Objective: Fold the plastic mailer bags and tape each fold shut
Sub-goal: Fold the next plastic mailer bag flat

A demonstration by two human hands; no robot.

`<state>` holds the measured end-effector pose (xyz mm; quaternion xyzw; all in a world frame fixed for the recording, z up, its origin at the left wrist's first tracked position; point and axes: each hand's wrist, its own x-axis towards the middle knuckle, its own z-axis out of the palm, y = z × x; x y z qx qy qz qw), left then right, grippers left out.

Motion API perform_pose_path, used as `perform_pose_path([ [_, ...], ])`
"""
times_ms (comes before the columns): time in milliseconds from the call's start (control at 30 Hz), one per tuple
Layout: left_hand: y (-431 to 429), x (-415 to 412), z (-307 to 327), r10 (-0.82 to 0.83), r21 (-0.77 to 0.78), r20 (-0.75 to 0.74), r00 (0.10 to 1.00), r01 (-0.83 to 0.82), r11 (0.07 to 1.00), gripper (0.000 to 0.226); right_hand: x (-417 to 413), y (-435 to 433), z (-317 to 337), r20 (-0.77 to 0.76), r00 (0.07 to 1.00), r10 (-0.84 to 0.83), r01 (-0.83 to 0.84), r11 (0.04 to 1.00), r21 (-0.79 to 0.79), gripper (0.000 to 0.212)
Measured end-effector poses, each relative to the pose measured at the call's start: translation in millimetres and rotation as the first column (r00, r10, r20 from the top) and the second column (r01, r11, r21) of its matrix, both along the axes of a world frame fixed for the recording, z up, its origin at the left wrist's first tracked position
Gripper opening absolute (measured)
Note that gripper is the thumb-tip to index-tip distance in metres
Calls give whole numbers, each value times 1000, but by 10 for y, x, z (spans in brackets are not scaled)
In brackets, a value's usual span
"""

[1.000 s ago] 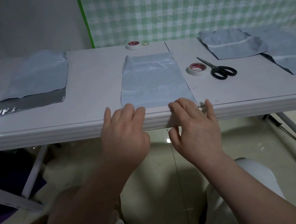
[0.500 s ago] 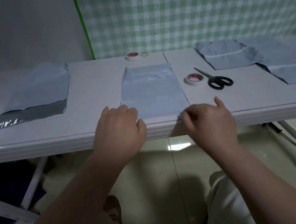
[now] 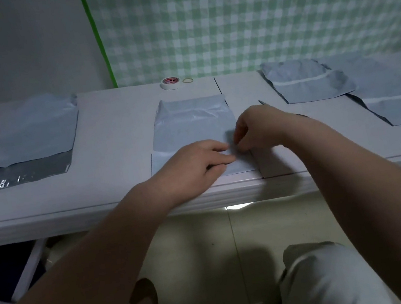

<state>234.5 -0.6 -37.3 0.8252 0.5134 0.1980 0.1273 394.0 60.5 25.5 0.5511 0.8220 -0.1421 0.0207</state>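
The grey bag [image 3: 191,127] lies flat at the middle of the table [image 3: 116,138], reaching its near edge. The bag's near end is doubled back over itself, and the far part is creased and glossy. The left hand [image 3: 193,166] presses flat on the flap with straight fingers. The right hand [image 3: 255,128] meets it there, fingers curled, pinching the flap's edge. At far centre sit a tape roll [image 3: 170,83] and a rubber band [image 3: 188,80]. An open bag with a dark flap [image 3: 24,144] lies at left, and two folded bags [image 3: 309,83] lie at right. The right hand hides all but the scissors' tip [image 3: 261,102].
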Motion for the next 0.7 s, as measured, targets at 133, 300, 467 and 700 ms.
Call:
perform_pose_path([
  [133,2,-18,-15,-21,3,15,1000,21,1000,30,-91,37,70,-25,1000,-6,3,995,-103,17],
  [300,-3,-12,-13,-2,-14,36,999,3,1000,30,-81,102,33,-86,994,-66,49,982,-184,29],
  [467,-18,-10,-2,6,-31,36,999,-5,1000,30,16,137,-30,-279,948,-156,92,969,-228,19],
  [700,-20,-14,2,0,-18,-5,1000,0,1000,32,123,216,-199,-367,885,-285,215,952,-219,18],
])
